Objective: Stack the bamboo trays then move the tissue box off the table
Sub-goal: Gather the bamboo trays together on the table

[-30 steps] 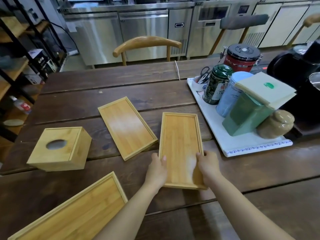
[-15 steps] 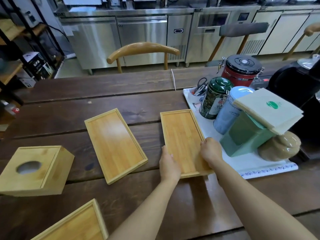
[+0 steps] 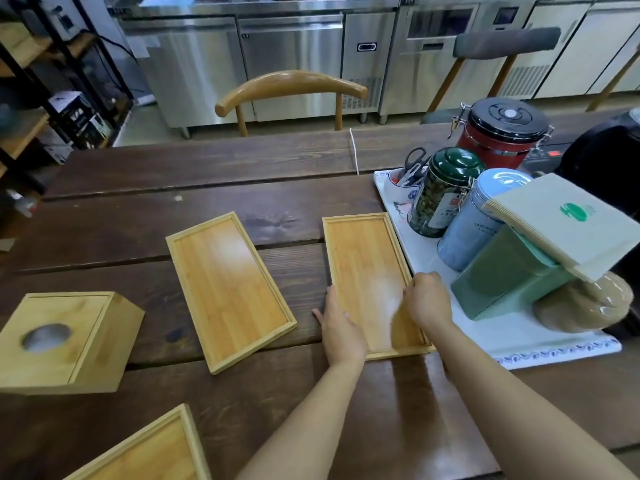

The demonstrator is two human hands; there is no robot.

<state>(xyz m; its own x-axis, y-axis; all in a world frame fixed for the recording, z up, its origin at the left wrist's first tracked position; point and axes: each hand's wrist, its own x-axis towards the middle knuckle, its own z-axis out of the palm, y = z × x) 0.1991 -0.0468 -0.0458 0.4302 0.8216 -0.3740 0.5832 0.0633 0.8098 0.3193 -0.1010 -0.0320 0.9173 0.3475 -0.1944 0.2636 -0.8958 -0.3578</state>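
Three shallow bamboo trays lie on the dark wooden table (image 3: 214,174). The right tray (image 3: 367,268) lies lengthwise beside the white platter. My left hand (image 3: 341,329) grips its near left edge and my right hand (image 3: 427,299) grips its right edge. The middle tray (image 3: 228,285) lies at an angle to the left, untouched. A third tray (image 3: 152,452) pokes in at the bottom left, partly cut off. The bamboo tissue box (image 3: 64,341), with a round hole on top, stands at the far left.
A white platter (image 3: 519,337) at the right carries a green tin (image 3: 441,192), a pale blue tin (image 3: 474,223), a green box (image 3: 502,275) and a napkin stack (image 3: 568,223). Behind them stands a red canister (image 3: 498,133). A wooden chair (image 3: 291,88) stands at the far edge.
Both hands have pushed the right tray away from me, up against the white platter. The view has shifted, so the tissue box and other trays sit lower and further left.
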